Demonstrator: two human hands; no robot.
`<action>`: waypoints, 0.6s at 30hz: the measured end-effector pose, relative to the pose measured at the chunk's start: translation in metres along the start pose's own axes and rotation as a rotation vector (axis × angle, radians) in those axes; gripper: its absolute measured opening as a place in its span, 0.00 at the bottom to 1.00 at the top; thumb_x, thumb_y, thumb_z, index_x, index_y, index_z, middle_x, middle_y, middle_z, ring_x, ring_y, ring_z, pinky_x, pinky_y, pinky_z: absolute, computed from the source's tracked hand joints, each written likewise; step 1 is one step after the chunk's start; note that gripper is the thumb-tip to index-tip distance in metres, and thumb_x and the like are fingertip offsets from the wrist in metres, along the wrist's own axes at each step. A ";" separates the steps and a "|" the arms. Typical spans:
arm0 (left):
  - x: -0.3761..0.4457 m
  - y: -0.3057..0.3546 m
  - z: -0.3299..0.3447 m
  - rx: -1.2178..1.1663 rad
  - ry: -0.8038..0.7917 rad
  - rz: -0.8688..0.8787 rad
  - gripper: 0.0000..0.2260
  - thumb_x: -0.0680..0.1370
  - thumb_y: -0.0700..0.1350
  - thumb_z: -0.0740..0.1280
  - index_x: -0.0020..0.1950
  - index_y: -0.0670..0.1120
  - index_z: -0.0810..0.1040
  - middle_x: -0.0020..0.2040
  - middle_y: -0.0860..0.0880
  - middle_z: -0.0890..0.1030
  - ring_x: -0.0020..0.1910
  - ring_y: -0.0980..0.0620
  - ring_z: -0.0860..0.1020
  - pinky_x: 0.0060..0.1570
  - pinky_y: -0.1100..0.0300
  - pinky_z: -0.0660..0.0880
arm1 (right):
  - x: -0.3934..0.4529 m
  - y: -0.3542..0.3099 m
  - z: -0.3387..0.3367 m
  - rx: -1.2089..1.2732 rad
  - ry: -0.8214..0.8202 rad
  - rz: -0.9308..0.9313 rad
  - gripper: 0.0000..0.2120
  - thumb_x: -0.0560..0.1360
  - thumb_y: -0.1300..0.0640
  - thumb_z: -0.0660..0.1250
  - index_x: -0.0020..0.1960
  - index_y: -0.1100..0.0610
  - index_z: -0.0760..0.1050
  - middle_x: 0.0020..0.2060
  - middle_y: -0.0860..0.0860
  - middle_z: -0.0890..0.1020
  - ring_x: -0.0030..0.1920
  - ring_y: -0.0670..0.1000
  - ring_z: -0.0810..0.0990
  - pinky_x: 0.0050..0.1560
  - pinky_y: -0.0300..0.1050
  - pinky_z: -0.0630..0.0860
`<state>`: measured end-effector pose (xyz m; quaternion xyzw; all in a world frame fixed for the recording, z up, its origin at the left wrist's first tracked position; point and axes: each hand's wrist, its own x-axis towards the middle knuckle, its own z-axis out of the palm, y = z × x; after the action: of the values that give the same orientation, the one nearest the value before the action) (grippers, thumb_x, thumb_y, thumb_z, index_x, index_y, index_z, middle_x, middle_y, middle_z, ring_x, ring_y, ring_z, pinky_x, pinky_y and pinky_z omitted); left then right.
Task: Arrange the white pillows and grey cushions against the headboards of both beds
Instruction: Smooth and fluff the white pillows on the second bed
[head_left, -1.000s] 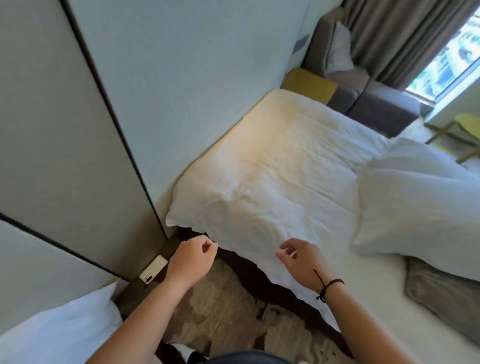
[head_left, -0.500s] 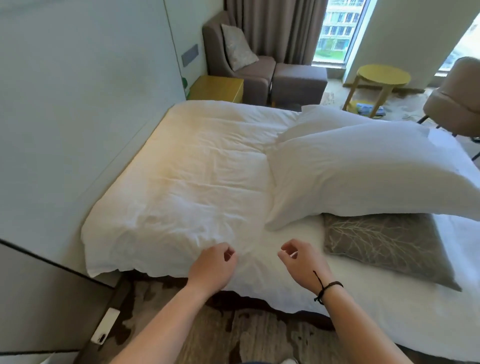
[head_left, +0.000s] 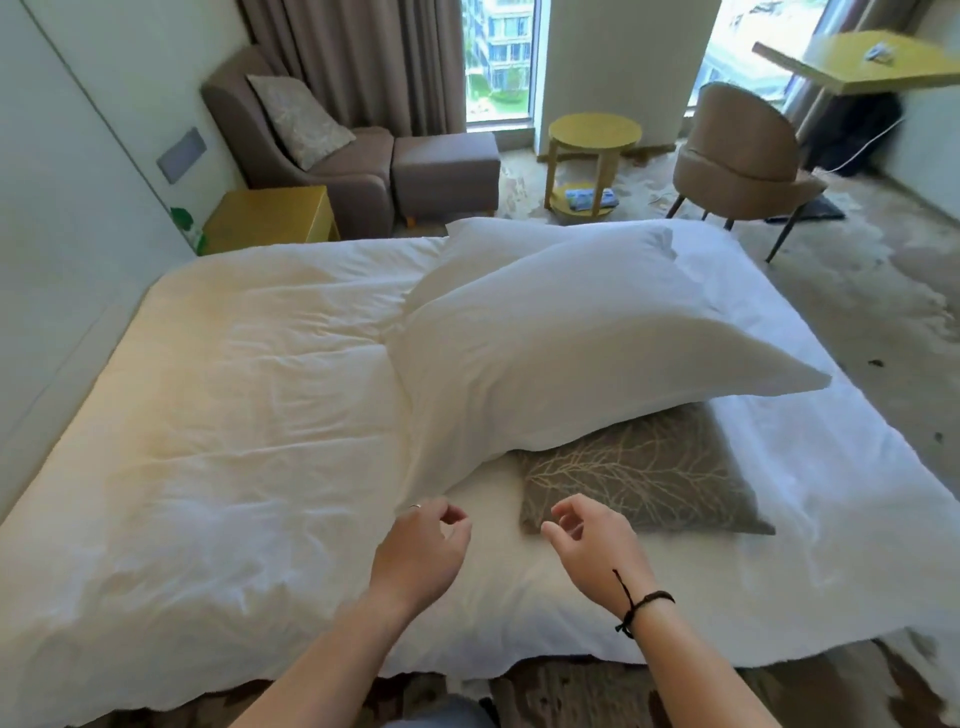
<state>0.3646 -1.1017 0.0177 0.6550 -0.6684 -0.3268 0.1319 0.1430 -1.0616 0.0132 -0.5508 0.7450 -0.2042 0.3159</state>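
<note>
A large white pillow lies slanted across the middle of the bed, with a second white pillow partly under its far end. Its near edge rests on a grey cushion with a pale branch pattern. The padded headboard runs along the wall on the left. My left hand hovers over the sheet near the pillow's near corner, fingers loosely curled and holding nothing. My right hand, with a black cord on the wrist, floats just short of the cushion's near edge, also holding nothing.
A brown armchair with another grey cushion and a footstool stand beyond the bed. A yellow bedside table, a round yellow table, a tan chair and a yellow desk are nearby. Carpet lies to the right.
My view has swung right from the headboard side toward the pillows. Both hands have left the duvet edge and moved right, now close to the pillow and cushion.
</note>
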 end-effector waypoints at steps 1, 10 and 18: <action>0.014 0.009 0.007 -0.008 -0.010 0.015 0.06 0.74 0.58 0.62 0.43 0.60 0.77 0.47 0.61 0.79 0.43 0.62 0.77 0.38 0.60 0.71 | 0.006 0.006 -0.007 -0.013 0.007 0.015 0.10 0.76 0.44 0.65 0.54 0.46 0.76 0.44 0.40 0.78 0.46 0.40 0.76 0.48 0.41 0.78; 0.130 0.098 0.059 -0.072 -0.105 0.177 0.10 0.77 0.51 0.66 0.58 0.53 0.78 0.56 0.55 0.78 0.56 0.55 0.77 0.56 0.56 0.74 | 0.086 0.066 -0.100 -0.290 0.110 0.117 0.18 0.77 0.46 0.64 0.65 0.48 0.71 0.59 0.45 0.77 0.59 0.47 0.75 0.57 0.45 0.75; 0.207 0.135 0.100 0.248 -0.132 0.197 0.22 0.79 0.53 0.62 0.73 0.50 0.69 0.71 0.52 0.71 0.70 0.51 0.69 0.66 0.54 0.69 | 0.209 0.114 -0.110 -0.563 0.028 -0.132 0.29 0.77 0.47 0.63 0.75 0.50 0.59 0.77 0.51 0.58 0.77 0.53 0.54 0.76 0.52 0.54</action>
<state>0.1756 -1.2837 -0.0269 0.5748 -0.7717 -0.2697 0.0369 -0.0530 -1.2297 -0.0339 -0.6614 0.7391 -0.0172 0.1264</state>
